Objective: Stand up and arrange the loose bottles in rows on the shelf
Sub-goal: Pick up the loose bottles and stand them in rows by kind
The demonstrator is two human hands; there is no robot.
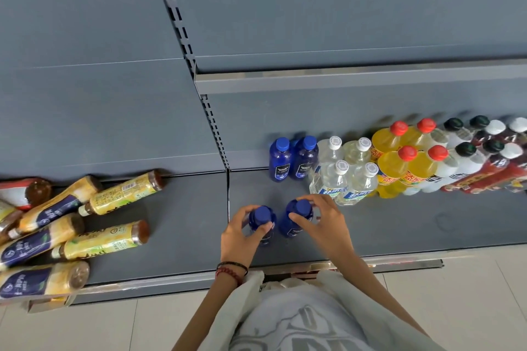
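Two dark blue bottles with blue caps stand upright near the front of the grey bottom shelf (pixel 399 231). My left hand (pixel 242 236) grips the left blue bottle (pixel 263 216) around its neck. The right blue bottle (pixel 299 209) is gripped the same way by my right hand (pixel 322 222). Behind them, two more blue bottles (pixel 293 159) stand against the back panel. To their right run rows of clear bottles (pixel 342 177), yellow bottles with red caps (pixel 399 162) and white and dark red bottles (pixel 482 157).
Several yellow and navy tea bottles (pixel 71 225) lie loose on their sides on the left shelf section. An upper shelf edge (pixel 342 80) juts out above the rows. A slotted upright (pixel 216 128) divides the two sections. Pale floor tiles (pixel 456 293) lie below.
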